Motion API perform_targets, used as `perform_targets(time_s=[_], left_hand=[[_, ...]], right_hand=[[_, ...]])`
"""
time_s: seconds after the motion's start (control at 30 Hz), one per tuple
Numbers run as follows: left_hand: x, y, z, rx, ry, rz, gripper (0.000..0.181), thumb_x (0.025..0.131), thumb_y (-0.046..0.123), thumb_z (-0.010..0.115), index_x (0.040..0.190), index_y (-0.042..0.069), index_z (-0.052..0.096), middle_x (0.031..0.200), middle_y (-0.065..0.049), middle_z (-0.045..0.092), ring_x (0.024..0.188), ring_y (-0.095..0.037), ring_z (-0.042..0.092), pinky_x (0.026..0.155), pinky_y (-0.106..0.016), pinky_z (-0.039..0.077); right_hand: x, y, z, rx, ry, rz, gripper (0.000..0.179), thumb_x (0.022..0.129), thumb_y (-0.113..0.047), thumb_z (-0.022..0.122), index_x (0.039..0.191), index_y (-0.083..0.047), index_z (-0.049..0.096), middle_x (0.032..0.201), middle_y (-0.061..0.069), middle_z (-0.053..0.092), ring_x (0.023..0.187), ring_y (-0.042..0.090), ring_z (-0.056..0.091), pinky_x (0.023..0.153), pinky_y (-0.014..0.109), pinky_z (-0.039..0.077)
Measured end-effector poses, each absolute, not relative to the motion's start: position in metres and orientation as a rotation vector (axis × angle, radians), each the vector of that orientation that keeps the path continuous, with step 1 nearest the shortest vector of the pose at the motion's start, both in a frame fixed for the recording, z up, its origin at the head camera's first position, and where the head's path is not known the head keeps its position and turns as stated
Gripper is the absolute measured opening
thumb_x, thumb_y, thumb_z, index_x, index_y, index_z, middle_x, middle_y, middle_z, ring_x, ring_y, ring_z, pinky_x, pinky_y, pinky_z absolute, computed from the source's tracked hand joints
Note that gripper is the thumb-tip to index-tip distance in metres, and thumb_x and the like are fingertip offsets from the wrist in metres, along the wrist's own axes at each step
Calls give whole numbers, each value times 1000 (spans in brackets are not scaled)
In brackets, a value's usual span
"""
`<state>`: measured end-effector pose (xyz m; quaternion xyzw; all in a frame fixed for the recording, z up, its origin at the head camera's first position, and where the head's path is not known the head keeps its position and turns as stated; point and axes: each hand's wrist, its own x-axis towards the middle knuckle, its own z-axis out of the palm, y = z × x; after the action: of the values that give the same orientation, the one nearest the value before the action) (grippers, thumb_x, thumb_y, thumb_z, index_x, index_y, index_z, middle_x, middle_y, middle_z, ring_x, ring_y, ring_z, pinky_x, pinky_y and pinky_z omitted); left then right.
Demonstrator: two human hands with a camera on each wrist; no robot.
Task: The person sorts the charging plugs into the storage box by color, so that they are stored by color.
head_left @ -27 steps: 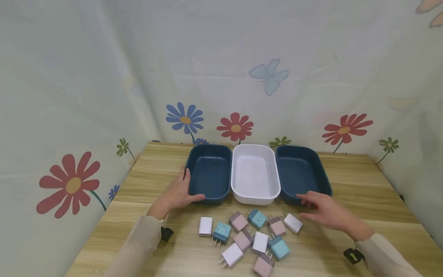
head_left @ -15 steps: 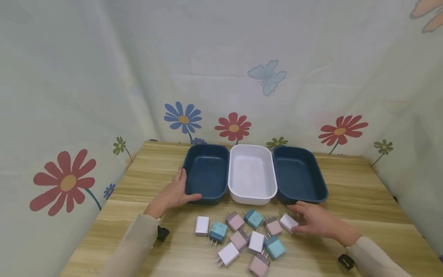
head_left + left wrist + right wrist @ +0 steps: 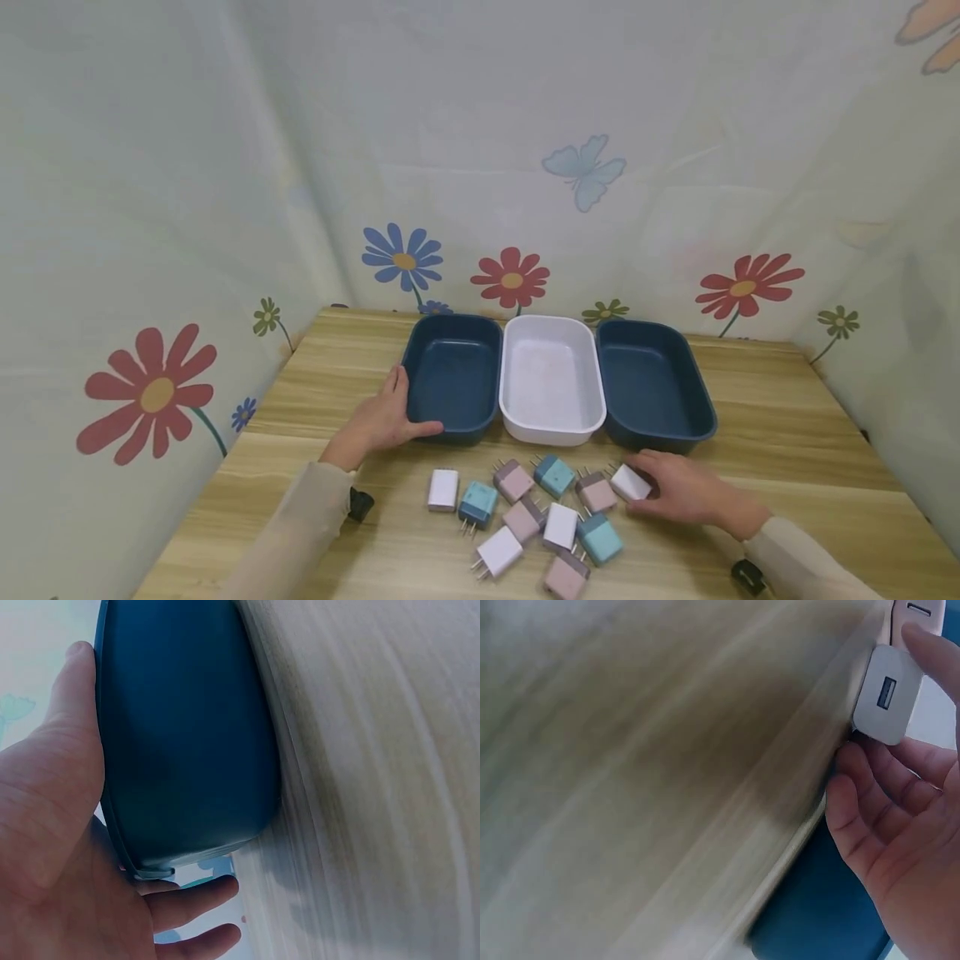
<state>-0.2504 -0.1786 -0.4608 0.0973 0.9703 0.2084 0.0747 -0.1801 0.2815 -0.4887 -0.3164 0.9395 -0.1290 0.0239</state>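
Observation:
In the head view my left hand (image 3: pixel 375 425) rests at the near left corner of the left dark blue tray (image 3: pixel 472 435). Its thumb lies along the rim (image 3: pixel 101 697) in the left wrist view, the other fingers extended beyond the corner. My right hand (image 3: pixel 686 490) has thumb and fingertips on opposite sides of a white plug-in charger (image 3: pixel 628 483), at the right end of the charger group. A USB port (image 3: pixel 886 693) faces the right wrist camera. Just left of that charger lies a pink one (image 3: pixel 596 492).
A white tray (image 3: pixel 552 435) stands between the left tray and a second dark blue tray (image 3: pixel 660 437). Several more white, pink and teal chargers lie scattered in front, among them a teal one (image 3: pixel 600 537) and a white one (image 3: pixel 443 490). A flowered cloth (image 3: pixel 465 167) hangs behind the wooden table (image 3: pixel 780 400).
My right hand has moved left and toward me, from the right tray's front edge down to the white charger, and its grip has closed round it. The left hand stays at its tray.

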Motion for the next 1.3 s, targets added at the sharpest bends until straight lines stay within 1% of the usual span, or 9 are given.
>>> perform_targets(time_s=[0.1, 0.23, 0.33, 0.5, 0.7, 0.97, 1.2, 1.3], left_hand=[[-251, -179, -460, 282, 2908, 625, 129, 68, 73, 65, 148, -5, -1, 155, -24, 0, 130, -46, 31, 103, -53, 32], [-253, -180, -460, 284, 2915, 627, 129, 68, 73, 65, 148, -5, 1, 154, -24, 2, 130, -46, 32, 102, -52, 33], [-253, -178, -460, 290, 2923, 630, 127, 69, 71, 66, 148, -6, 3, 154, -24, 3, 129, -46, 34, 102, -52, 34], [-253, -176, -462, 295, 2922, 643, 125, 70, 69, 67, 148, -6, 3, 154, -24, 5, 128, -46, 36, 101, -52, 35], [-253, -176, -462, 254, 2914, 658, 127, 68, 71, 67, 149, -4, 2, 155, -22, 4, 129, -44, 35, 101, -52, 35], [-252, -176, -464, 257, 2906, 691, 125, 71, 68, 68, 149, -4, 1, 155, -22, 3, 131, -44, 32, 102, -52, 33], [-252, -176, -465, 259, 2891, 719, 125, 71, 67, 68, 149, -4, 0, 155, -22, 1, 132, -43, 30, 103, -52, 33], [-253, -177, -466, 265, 2891, 720, 126, 70, 69, 67, 149, -3, -1, 155, -21, 0, 134, -42, 28, 104, -51, 32]], right_hand=[[-181, 281, -491, -1009, 2914, -434, 51, 80, -38, 73, 116, -4, 63, 92, -11, 54, 77, 1, 48, 64, 24, 45], [-182, 282, -493, -1075, 2945, -474, 39, 77, -27, 74, 110, -7, 64, 91, -12, 53, 77, 2, 48, 65, 25, 45], [-182, 284, -493, -1119, 2967, -501, 36, 75, -21, 74, 106, -8, 63, 90, -11, 54, 77, 2, 49, 65, 25, 45], [-179, 287, -484, -1113, 3001, -545, 32, 70, -14, 73, 100, -9, 62, 88, -11, 54, 76, 2, 49, 64, 25, 45], [-180, 277, -459, -1087, 3007, -522, 31, 72, -14, 72, 100, -12, 60, 90, -12, 51, 75, 3, 48, 64, 24, 45], [-188, 257, -428, -1164, 2986, -510, 32, 77, -15, 71, 106, -11, 58, 94, -11, 51, 77, 3, 49, 66, 25, 47], [-195, 238, -419, -1207, 3003, -501, 34, 79, -17, 70, 110, -10, 58, 97, -8, 52, 78, 4, 49, 67, 27, 47], [-198, 229, -414, -1193, 2992, -473, 34, 80, -18, 70, 111, -9, 58, 101, -5, 55, 81, 6, 51, 70, 29, 49]])
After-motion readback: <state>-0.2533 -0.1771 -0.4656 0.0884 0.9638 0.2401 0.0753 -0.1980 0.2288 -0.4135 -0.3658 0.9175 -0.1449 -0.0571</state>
